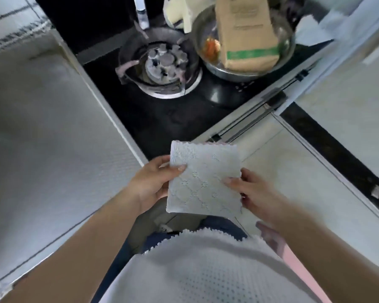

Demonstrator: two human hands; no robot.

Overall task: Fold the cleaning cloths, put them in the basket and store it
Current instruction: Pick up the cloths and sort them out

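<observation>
A pale grey-blue cleaning cloth (pixel 204 178) with a woven diamond pattern and zigzag edges is folded into a rough square, with a pink edge peeking out at its top. It is held in the air in front of my body. My left hand (pixel 153 182) grips its left edge, thumb on top. My right hand (pixel 252 191) pinches its right edge, thumb on the cloth. No basket is in view.
A black gas hob (pixel 162 114) lies ahead with a burner (pixel 162 62). A steel bowl (pixel 208 62) on it holds a brown paper bag (pixel 247 33). A grey counter (pixel 42 127) runs on the left, pale cabinet fronts (pixel 293 171) on the right.
</observation>
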